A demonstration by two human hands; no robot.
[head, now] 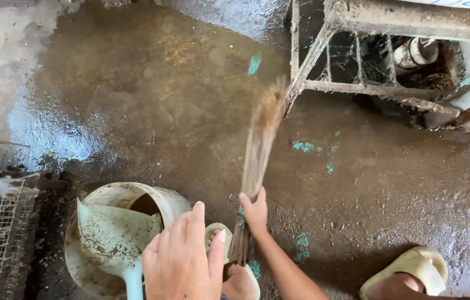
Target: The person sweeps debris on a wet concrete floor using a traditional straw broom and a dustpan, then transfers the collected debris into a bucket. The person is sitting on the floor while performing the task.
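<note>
While the right hand (255, 213) clenches a stick broom (257, 161), bristles blurred over the wet floor (151, 94), the left hand (182, 261) hangs open-fingered just beside a dustpan (115, 236).

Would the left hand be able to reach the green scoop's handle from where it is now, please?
Probably yes. The left hand hangs free, right next to the green scoop, whose handle sticks out of the bucket towards it, with nothing between them. The right hand grips the broom.
</note>
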